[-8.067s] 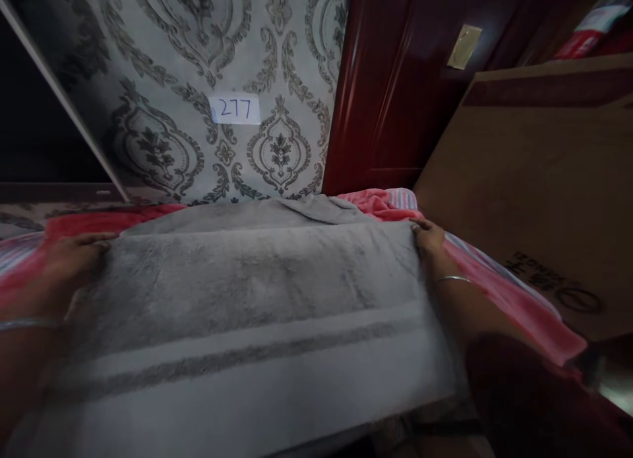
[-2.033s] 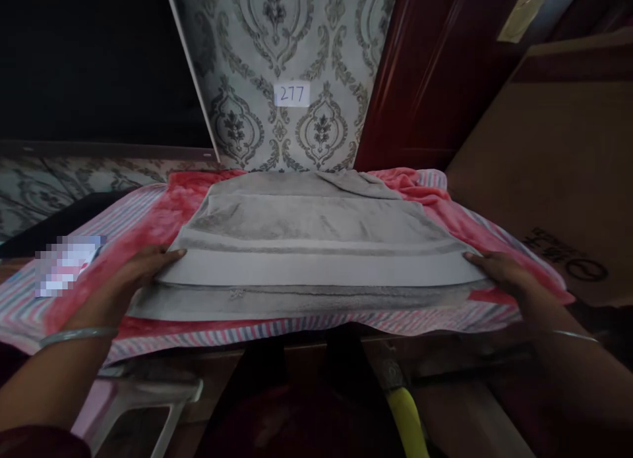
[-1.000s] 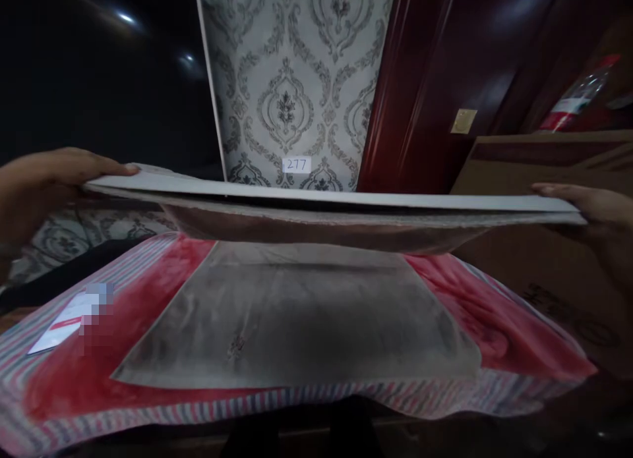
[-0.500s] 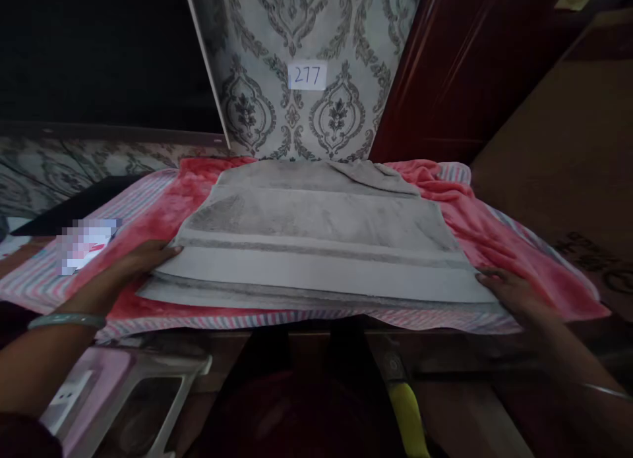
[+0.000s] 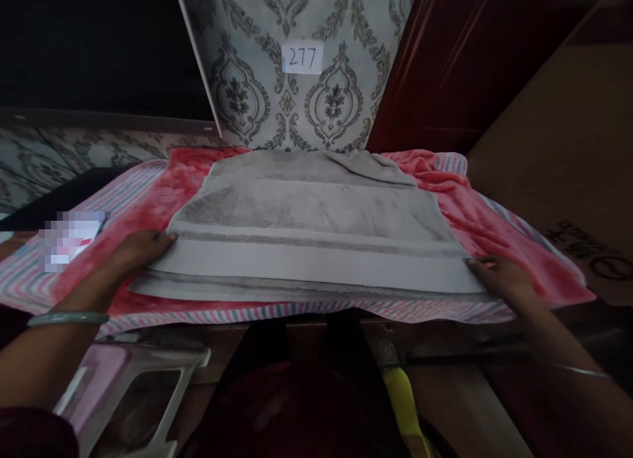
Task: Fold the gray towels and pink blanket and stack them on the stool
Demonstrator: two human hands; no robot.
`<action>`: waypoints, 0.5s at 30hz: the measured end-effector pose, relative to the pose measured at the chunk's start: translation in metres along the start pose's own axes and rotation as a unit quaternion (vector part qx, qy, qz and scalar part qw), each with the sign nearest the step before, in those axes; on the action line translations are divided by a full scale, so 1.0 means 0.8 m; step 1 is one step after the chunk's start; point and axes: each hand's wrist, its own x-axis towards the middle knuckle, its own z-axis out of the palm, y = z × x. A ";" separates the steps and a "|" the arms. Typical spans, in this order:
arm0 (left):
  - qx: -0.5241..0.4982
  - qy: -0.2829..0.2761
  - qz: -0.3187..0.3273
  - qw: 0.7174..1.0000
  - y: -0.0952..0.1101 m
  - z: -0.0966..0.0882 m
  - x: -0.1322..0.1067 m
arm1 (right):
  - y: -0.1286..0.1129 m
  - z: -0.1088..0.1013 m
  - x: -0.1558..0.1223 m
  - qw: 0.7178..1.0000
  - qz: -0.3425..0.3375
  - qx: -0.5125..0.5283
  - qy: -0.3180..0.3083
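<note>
The person's left hand [image 5: 146, 248] was at the left edge of a grey plush cloth [image 5: 306, 207], with the thumb lying flat on top near the end of its broad, smooth white band [image 5: 316, 263]. The fingers were set narrow, with the edge held between them and the thumb; the undersides of the fingers were hidden. The right hand [image 5: 504, 281] gripped the opposite edge, thumb and forefinger close together at the band's right end, the other fingers curled and partly out of sight. The cloth was spread between the two hands, its band running crosswise nearest the person, with a lower grey layer [image 5: 198, 288] visible just beneath; whether this was part of the same cloth could not be told. All of it lay over a red plush blanket [image 5: 514, 240] with pink, white and blue striped fabric [image 5: 121, 191] showing at its borders. Beyond, a white paper card [image 5: 302, 57] marked 277 was on the grey patterned wall [image 5: 242, 56]. A brown cardboard box [image 5: 558, 168] stood at the right.
</note>
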 end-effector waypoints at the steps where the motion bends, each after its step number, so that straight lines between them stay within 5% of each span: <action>1: 0.011 0.013 -0.001 1.000 0.000 0.002 0.002 | -0.001 -0.001 0.000 0.999 0.028 0.017 -0.025; 5: 0.029 0.029 -0.004 0.999 0.001 0.003 -0.003 | 0.003 -0.001 -0.004 0.996 0.057 0.069 -0.027; 9: 0.064 0.121 0.026 0.990 0.020 0.005 -0.036 | -0.008 -0.003 -0.024 0.990 -0.099 0.034 0.099; 12: 0.030 0.207 0.207 0.956 0.062 0.026 -0.070 | -0.063 -0.005 -0.065 0.941 -0.294 0.071 0.151; 15: -0.045 0.181 0.449 0.874 0.124 0.062 -0.107 | -0.145 0.004 -0.120 0.884 -0.426 0.175 0.082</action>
